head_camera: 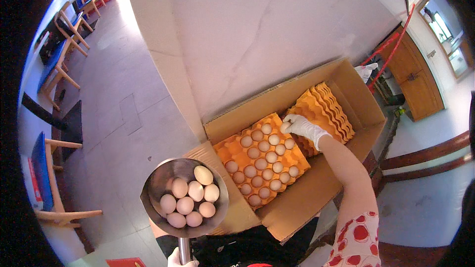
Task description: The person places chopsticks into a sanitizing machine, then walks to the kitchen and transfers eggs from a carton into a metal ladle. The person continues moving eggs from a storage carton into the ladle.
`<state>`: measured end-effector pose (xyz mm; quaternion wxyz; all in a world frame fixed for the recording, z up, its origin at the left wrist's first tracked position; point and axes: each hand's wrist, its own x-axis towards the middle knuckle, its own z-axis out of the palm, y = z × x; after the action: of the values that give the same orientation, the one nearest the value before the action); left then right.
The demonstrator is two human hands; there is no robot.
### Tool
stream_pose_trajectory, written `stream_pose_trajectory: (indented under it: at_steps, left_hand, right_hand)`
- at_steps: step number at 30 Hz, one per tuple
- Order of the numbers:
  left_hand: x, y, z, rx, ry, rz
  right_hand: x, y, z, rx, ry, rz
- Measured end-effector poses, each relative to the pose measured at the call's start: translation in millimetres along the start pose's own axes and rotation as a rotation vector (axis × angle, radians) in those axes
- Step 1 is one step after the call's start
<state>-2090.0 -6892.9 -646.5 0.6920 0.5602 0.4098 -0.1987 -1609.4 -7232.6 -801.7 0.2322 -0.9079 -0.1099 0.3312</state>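
Note:
My left hand (173, 259), in a white glove, grips the handle (184, 250) of a metal saucepan (156, 178) at the bottom of the view. Several eggs (185, 205) lie inside the pan. My right hand (302, 128), gloved too, pinches one egg (285, 127) over the far right edge of an orange egg tray (233, 152). That tray sits in an open cardboard box (259, 108) and bears several eggs, with some bare hollows. A stack of orange egg trays (330, 109) fills the box's right part, partly behind my right hand.
A pale wall (230, 26) rises along the box's far side. Wooden chairs (55, 178) with blue seats line the left side of the grey floor (122, 63). A wooden cabinet (412, 78) and a red cord (397, 42) are at right. A red object (124, 262) lies at lower left.

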Motion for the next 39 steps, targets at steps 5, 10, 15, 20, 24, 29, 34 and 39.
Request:
stream_pose_trajectory:
  at_steps: [5,10,15,20,24,29,34,39]
  left_hand:
    - [-2,4,3,0.035,0.025,-0.018]
    - [-2,3,3,0.07,0.028,-0.035]
    - [-2,4,4,0.063,0.04,-0.048]
    - [-1,0,2,0.036,0.029,-0.035]
    - [-1,-3,1,0.061,0.028,-0.017]
    - [-2,1,3,0.034,0.022,-0.024]
    - [1,-2,5,0.036,0.05,-0.029]
    - [0,-1,3,0.06,0.03,-0.019]
  right_hand:
    - [16,18,36,-0.254,0.148,0.06]
    - [5,21,28,-0.33,0.266,-0.027]
    - [-19,14,20,-0.472,-0.027,-0.076]
    - [-46,36,52,-0.533,0.135,-0.072]
    - [-40,41,60,-0.418,0.197,-0.004]
    - [-32,72,38,-0.165,0.032,-0.075]
    - [-36,60,9,0.329,-0.244,0.162]
    - [-30,74,14,0.466,-0.212,0.13]
